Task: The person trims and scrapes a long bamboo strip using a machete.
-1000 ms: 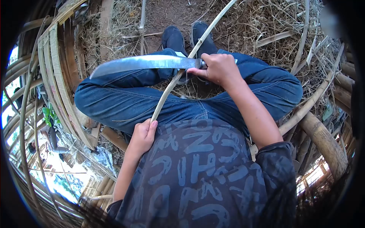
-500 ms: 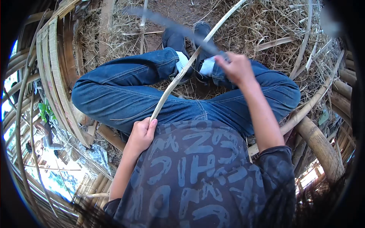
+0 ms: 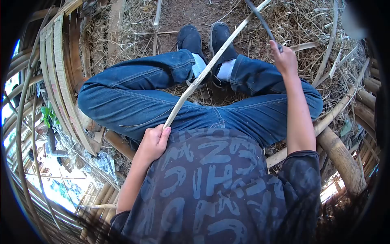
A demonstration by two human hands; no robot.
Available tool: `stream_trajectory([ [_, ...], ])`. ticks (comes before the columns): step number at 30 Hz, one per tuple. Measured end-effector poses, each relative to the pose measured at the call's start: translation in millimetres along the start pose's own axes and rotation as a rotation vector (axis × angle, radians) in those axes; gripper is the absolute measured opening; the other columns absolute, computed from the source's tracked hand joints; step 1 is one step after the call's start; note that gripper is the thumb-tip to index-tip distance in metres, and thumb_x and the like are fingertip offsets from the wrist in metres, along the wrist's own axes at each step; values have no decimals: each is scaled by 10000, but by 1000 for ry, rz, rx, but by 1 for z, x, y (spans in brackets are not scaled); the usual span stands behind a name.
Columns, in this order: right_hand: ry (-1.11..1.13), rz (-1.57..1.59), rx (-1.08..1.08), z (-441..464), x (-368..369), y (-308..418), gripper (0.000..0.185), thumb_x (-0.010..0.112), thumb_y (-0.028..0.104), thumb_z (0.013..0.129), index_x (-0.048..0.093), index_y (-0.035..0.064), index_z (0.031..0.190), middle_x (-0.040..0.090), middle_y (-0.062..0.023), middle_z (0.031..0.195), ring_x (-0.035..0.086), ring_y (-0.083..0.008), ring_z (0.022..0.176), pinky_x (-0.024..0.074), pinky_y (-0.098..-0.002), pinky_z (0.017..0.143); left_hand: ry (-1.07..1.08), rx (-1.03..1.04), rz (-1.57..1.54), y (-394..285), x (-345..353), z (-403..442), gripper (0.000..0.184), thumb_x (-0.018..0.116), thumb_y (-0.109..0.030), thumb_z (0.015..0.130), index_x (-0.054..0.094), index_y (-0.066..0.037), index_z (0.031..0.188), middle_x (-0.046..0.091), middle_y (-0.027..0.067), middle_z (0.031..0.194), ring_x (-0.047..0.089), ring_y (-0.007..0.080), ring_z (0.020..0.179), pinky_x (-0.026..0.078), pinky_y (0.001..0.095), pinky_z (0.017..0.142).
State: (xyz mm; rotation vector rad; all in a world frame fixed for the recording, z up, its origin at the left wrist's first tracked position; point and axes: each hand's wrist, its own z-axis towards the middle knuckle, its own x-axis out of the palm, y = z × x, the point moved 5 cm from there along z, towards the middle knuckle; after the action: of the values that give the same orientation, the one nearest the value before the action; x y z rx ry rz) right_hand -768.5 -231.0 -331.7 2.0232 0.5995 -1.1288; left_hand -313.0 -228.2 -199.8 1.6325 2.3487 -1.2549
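Note:
My left hand (image 3: 155, 141) is closed round the lower end of a long pale stick (image 3: 206, 71), close to the front of my shirt. From there the stick slants up and to the right, over my crossed legs and past my shoes. My right hand (image 3: 283, 57) grips the handle of a long knife (image 3: 262, 21), out to the right beyond my knee. Seen nearly edge-on, the blade points up and left and crosses the stick near its far end. Whether blade and stick touch, I cannot tell.
Curved wooden slats (image 3: 61, 77) stand at the left, with clear plastic (image 3: 105, 163) below them. A thick bamboo pole (image 3: 341, 156) lies at the lower right. Straw and loose strips (image 3: 304, 46) cover the ground ahead, around my shoes (image 3: 221, 40).
The knife has swung from across the stick's middle, over my legs, up and right to its far end. My right arm has straightened outward. My left hand has kept its grip.

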Motion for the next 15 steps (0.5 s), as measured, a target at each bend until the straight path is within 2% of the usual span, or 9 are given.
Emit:
stream_trajectory([
  [4, 57, 132, -31, -12, 9, 20, 789, 459, 770, 824, 659, 14, 720, 662, -219, 731, 660, -359, 719, 500, -461, 648, -1, -4, 3, -2, 2, 1, 300, 512, -169, 975, 539, 38, 760, 436, 179, 527, 416, 265, 437, 365, 372, 480],
  [5, 43, 163, -83, -26, 18, 41, 777, 482, 766, 816, 667, 17, 732, 663, -212, 720, 664, -351, 706, 507, -454, 647, 3, -6, 4, -3, 3, 2, 300, 512, -169, 975, 539, 38, 760, 436, 179, 527, 416, 265, 437, 365, 372, 480],
  [8, 203, 197, -213, -72, 48, 106, 726, 540, 750, 786, 680, 38, 780, 669, -212, 720, 680, -387, 757, 539, -467, 673, -15, -25, 32, -2, 3, 2, 299, 512, -164, 974, 536, 40, 757, 442, 194, 533, 421, 295, 439, 364, 378, 480],
  [9, 176, 165, -312, -85, 53, 123, 726, 530, 757, 784, 676, 46, 756, 663, -194, 682, 675, -386, 707, 540, -477, 643, -16, -29, 36, -2, 3, 2, 298, 510, -163, 974, 535, 40, 758, 441, 196, 534, 423, 305, 442, 364, 381, 481],
  [11, 144, 88, -431, -97, 58, 143, 648, 593, 682, 795, 681, 40, 798, 647, -199, 663, 664, -368, 664, 518, -446, 589, -18, -36, 42, 0, 3, 1, 296, 509, -162, 974, 534, 40, 760, 441, 198, 535, 425, 315, 445, 365, 383, 482],
  [12, 145, 89, -429, -95, 59, 140, 648, 593, 682, 795, 681, 40, 798, 647, -199, 663, 664, -368, 664, 518, -446, 589, -23, -30, 36, 1, 3, 1, 292, 506, -161, 976, 534, 40, 766, 441, 199, 537, 427, 315, 446, 366, 383, 483],
  [14, 34, 1, -454, -80, 53, 126, 731, 516, 776, 773, 666, 63, 709, 636, -171, 597, 667, -354, 598, 537, -461, 565, -26, -13, 27, 0, 4, 1, 289, 504, -160, 978, 535, 40, 771, 441, 199, 539, 429, 316, 447, 368, 383, 484],
  [15, -23, -22, -439, -66, 53, 110, 739, 513, 788, 765, 669, 67, 711, 653, -163, 624, 681, -335, 624, 539, -445, 573, -22, -13, 32, 0, 4, 1, 284, 503, -159, 978, 539, 39, 779, 443, 199, 541, 430, 317, 448, 369, 382, 484],
])
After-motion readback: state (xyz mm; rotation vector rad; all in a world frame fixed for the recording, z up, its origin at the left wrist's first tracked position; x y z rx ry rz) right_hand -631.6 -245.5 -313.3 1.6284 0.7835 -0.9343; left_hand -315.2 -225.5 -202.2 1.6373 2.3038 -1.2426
